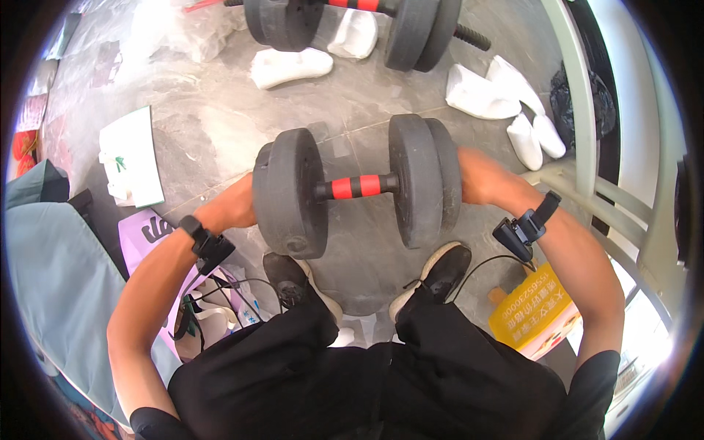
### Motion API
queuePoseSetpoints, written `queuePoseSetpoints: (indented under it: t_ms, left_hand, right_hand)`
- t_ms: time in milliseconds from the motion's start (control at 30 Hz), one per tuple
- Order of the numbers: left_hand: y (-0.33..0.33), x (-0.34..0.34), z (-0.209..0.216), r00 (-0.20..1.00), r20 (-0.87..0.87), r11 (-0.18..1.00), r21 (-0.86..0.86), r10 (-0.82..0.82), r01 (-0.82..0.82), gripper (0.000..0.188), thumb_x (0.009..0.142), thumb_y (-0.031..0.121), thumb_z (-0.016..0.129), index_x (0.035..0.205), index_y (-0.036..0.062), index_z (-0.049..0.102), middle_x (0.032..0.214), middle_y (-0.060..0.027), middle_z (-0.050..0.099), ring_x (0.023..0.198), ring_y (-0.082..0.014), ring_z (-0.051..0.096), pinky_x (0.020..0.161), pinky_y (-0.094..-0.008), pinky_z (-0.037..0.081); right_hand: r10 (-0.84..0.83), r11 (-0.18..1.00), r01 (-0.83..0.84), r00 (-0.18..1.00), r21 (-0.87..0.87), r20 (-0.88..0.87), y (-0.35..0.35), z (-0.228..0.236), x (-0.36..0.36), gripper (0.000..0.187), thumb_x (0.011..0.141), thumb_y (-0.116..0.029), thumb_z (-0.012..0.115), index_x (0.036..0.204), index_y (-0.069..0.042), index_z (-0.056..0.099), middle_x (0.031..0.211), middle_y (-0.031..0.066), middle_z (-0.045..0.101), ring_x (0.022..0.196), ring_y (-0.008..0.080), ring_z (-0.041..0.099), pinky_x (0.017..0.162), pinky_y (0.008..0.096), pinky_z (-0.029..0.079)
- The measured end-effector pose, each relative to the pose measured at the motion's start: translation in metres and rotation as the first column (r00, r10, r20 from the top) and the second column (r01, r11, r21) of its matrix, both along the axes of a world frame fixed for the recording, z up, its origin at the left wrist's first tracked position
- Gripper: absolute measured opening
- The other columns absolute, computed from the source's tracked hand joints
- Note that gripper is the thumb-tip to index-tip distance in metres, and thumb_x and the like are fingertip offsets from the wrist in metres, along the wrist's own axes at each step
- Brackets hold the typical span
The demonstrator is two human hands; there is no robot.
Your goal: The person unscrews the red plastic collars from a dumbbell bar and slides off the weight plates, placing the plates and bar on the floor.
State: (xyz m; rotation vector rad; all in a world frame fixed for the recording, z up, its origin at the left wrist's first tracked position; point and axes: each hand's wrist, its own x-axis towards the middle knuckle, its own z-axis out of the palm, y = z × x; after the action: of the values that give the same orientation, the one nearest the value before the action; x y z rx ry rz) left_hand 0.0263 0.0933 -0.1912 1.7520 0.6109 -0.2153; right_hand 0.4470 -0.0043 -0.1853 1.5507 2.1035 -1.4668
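A dumbbell [357, 186] with thick dark grey plates and a red and black grip is held level between my two hands, above the floor in front of my shoes. My left hand [236, 204] is at the outer side of its left plates. At the outer side of the right plates is my right hand [478, 176]. The plates hide most of the fingers on both sides. A second dumbbell [411, 33] of the same kind, with a threaded bar end showing, is at the far edge, partly cut off.
White rolled cloth pieces [292, 67] lie beyond the held dumbbell, with more white ones [484, 92] at far right. A white card [132, 158] and a purple bag [143, 238] are at left, near a blue-grey cushion [66, 286]. A yellow box [532, 308] and metal frame [587, 110] stand at right.
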Motion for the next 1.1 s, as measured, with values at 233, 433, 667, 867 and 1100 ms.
queuePoseSetpoints:
  t_ms: [233, 433, 667, 867, 1100]
  left_hand:
    - [-0.064, -0.012, 0.003, 0.977, -0.185, 0.889, 0.457, 0.109, -0.013, 0.019, 0.075, 0.020, 0.067, 0.090, 0.0079, 0.067, 0.081, -0.0175, 0.067, 0.073, -0.0409, 0.063, 0.063, -0.0476, 0.050]
    - [-0.044, -0.024, -0.018, 0.986, -0.164, 0.878, 0.465, -0.043, 0.115, 0.020, 0.073, 0.021, 0.068, 0.086, 0.0072, 0.066, 0.082, -0.0205, 0.066, 0.072, -0.0413, 0.062, 0.063, -0.0475, 0.050]
    - [-0.040, 0.003, 0.000, 0.964, -0.190, 0.740, 0.673, 0.188, -0.012, 0.021, 0.075, 0.019, 0.067, 0.089, 0.0033, 0.065, 0.081, -0.0224, 0.066, 0.077, -0.0414, 0.062, 0.069, -0.0477, 0.051]
    - [-0.021, 0.003, 0.007, 0.910, -0.405, 0.918, 0.386, 0.083, 0.088, 0.024, 0.077, 0.018, 0.067, 0.096, 0.0035, 0.064, 0.097, -0.0195, 0.068, 0.090, -0.0382, 0.065, 0.073, -0.0460, 0.052]
    - [0.034, 0.009, -0.023, 0.989, 0.113, 0.824, 0.566, -0.095, 0.015, 0.017, 0.075, 0.017, 0.068, 0.088, 0.0051, 0.066, 0.081, -0.0172, 0.067, 0.073, -0.0406, 0.064, 0.066, -0.0469, 0.053]
  right_hand:
    - [-0.008, 0.997, -0.012, 0.968, 0.079, 0.251, -0.029, 0.018, -0.022, 0.020, 0.067, -0.015, 0.073, 0.082, -0.003, 0.067, 0.085, 0.0220, 0.066, 0.082, 0.0455, 0.062, 0.071, 0.0481, 0.051]
    - [-0.058, 0.997, 0.057, 0.998, -0.060, -0.002, -0.044, -0.009, -0.008, 0.030, 0.070, -0.020, 0.074, 0.089, 0.001, 0.066, 0.086, 0.0231, 0.068, 0.084, 0.0442, 0.065, 0.073, 0.0491, 0.054]
    - [-0.098, 0.994, 0.071, 0.915, 0.084, 0.391, -0.046, 0.009, -0.028, 0.022, 0.072, -0.014, 0.071, 0.088, 0.000, 0.066, 0.089, 0.0242, 0.068, 0.085, 0.0415, 0.066, 0.073, 0.0479, 0.055]
    - [-0.104, 0.983, 0.049, 0.943, 0.176, 0.316, -0.018, 0.014, -0.018, 0.015, 0.075, -0.011, 0.068, 0.084, 0.000, 0.066, 0.083, 0.0192, 0.069, 0.081, 0.0395, 0.068, 0.069, 0.0456, 0.055]
    - [-0.104, 0.866, 0.090, 0.995, -0.491, -0.001, 0.019, -0.011, 0.009, 0.025, 0.076, -0.015, 0.069, 0.095, 0.001, 0.069, 0.087, 0.0226, 0.069, 0.078, 0.0406, 0.066, 0.068, 0.0436, 0.054]
